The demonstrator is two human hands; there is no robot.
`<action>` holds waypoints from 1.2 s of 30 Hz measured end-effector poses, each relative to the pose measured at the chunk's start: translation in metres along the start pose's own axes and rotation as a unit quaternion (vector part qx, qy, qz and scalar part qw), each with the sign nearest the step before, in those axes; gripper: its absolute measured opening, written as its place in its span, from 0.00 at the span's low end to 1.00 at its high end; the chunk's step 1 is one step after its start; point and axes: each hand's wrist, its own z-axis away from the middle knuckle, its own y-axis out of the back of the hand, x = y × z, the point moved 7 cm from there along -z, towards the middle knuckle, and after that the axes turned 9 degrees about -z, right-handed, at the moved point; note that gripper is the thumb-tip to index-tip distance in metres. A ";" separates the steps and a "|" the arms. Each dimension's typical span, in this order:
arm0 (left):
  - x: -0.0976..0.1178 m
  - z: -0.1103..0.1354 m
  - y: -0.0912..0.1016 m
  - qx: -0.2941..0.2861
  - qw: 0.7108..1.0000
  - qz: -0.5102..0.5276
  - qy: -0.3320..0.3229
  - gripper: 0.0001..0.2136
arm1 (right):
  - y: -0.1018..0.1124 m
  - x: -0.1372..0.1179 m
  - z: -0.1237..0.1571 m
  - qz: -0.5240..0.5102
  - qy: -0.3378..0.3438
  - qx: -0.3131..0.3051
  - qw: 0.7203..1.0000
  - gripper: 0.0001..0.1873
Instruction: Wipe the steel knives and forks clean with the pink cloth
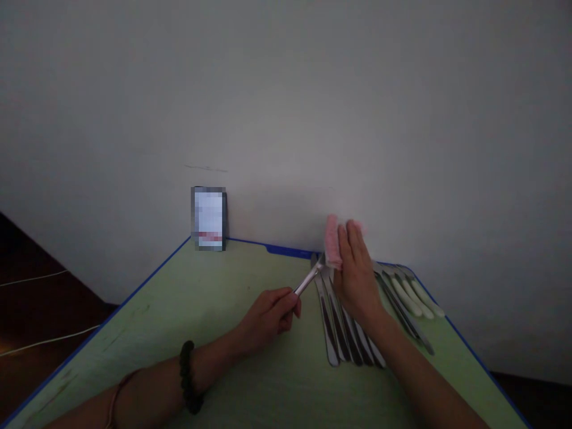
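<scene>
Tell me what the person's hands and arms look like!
The left hand and right hand wear no gloves, and no sleeves show. The left arm has a dark beaded bracelet and, higher up, a thin brownish band. The right arm looks bare.

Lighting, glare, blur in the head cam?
Head view: dim light, plain grey wall brighter mid-frame than at its edges; head view: pale highlights on the silver metal handle in the left hand; head view: fuzzy pink cloth slightly blurred, cause unclear; head view: bright rectangular phone screen pixelated.
</scene>
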 end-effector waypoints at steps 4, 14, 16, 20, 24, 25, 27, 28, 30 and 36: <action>-0.003 -0.001 0.001 0.008 1.000 0.018 0.002 0.20 | -0.008 -0.011 0.006 -0.016 0.001 -0.016 1.000 0.41; -0.008 -0.007 0.010 0.037 0.999 -0.019 -0.011 0.22 | -0.020 -0.027 0.011 -0.031 0.032 -0.056 0.997 0.44; -0.006 -0.007 0.008 0.017 0.998 -0.049 -0.020 0.24 | -0.013 -0.017 0.007 -0.028 0.009 -0.034 0.999 0.43; 0.001 -0.006 0.011 0.027 0.996 -0.082 -0.033 0.25 | -0.003 -0.011 0.002 -0.039 -0.007 0.004 0.999 0.41; 0.007 -0.003 0.015 0.072 0.991 -0.113 -0.028 0.22 | 0.006 -0.010 -0.003 -0.042 0.007 0.025 0.999 0.41; 0.007 -0.003 0.015 0.075 0.990 -0.116 -0.026 0.22 | 0.008 -0.008 -0.005 -0.042 0.007 0.031 0.999 0.40; 0.006 -0.003 0.015 0.077 0.990 -0.118 -0.029 0.22 | 0.014 -0.005 -0.007 -0.046 0.002 0.045 0.998 0.39; 0.006 -0.003 0.015 0.079 0.989 -0.118 -0.032 0.22 | 0.015 -0.004 -0.008 -0.051 -0.001 0.049 0.997 0.39; 0.004 -0.004 0.016 0.088 0.989 -0.114 -0.035 0.20 | 0.015 -0.004 -0.007 -0.061 -0.008 0.050 0.997 0.38; 0.001 -0.008 0.022 0.122 0.985 -0.110 -0.045 0.15 | -0.017 -0.030 0.010 -0.081 0.021 -0.055 0.995 0.41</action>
